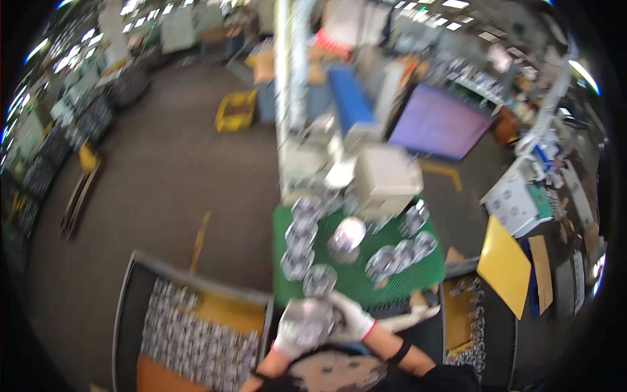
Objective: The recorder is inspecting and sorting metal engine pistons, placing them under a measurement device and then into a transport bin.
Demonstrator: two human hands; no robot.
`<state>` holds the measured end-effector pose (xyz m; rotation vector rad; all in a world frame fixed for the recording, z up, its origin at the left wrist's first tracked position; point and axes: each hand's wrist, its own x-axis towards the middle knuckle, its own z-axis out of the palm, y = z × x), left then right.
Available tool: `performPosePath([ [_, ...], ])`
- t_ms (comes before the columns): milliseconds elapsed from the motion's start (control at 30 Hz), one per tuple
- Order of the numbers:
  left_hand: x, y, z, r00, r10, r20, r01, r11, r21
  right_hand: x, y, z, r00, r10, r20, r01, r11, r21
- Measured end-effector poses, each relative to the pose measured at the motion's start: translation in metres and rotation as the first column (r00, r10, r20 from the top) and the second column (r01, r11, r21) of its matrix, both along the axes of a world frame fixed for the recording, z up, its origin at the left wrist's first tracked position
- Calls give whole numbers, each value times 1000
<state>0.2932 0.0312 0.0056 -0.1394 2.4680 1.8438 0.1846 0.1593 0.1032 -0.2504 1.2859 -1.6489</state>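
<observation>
A round, shiny metal part [308, 323] is held up in front of me, just short of the green work mat [359, 285]. My left hand [285, 341], in a white glove, grips its left side. At its right edge is my right hand [353, 317], also gloved, with the fingers closed against the part. Motion blurs the fingertips. Similar metal parts stand on the mat: a column on the left [298, 261], one nearest my hands [319, 281], and a row on the right [403, 255]. A bright lamp spot falls on another part [345, 247] in the middle.
Behind the mat stands a beige box-shaped machine [386, 179] next to a white post [283, 98]. A crate [196, 326] with rows of metal parts is at my left, and another crate [465, 320] at my right. Farther off are a yellow basket [236, 111] and a pallet jack [83, 189].
</observation>
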Motion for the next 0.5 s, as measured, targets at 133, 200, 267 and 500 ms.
performPosePath([
  [133,10,-5,37,941,-76,330,-336,-340,879,15,-13,-19,858,-167,486,36,963,268],
  [200,8,-3,21,926,-21,378,-352,-414,839,12,-14,-30,883,-137,449,11,962,273],
  [267,15,-3,22,940,-67,334,-325,-466,823,16,-13,-34,863,-164,477,30,961,276],
  [500,18,0,3,953,-103,283,-299,-447,843,28,-19,-27,850,-281,446,129,931,341],
])
